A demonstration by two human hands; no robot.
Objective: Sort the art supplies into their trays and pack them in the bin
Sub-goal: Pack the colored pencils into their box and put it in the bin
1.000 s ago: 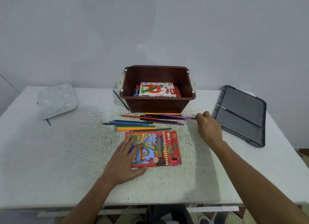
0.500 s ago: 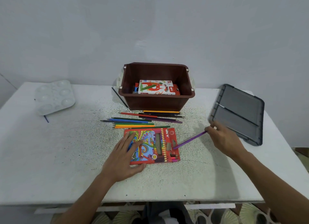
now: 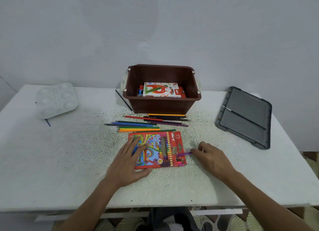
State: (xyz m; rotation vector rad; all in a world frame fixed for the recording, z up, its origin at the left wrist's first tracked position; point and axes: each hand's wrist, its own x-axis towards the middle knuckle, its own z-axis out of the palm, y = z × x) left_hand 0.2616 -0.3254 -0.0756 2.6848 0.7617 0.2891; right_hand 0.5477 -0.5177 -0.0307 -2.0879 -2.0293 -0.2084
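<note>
Loose pencils (image 3: 148,123) lie before the bin (image 3: 161,105), the pencil box (image 3: 158,149) before them; palette (image 3: 56,99) far left, lid (image 3: 241,132) right, perhaps a brush (image 3: 245,117) on it

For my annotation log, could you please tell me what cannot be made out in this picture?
Head view only.
Far end of the purple pencil: hidden inside the pencil box.
Contents of the bin beneath the oil pastels box: covered by it and the front wall.
The stick under the palette: mostly covered, too small to identify.
</note>
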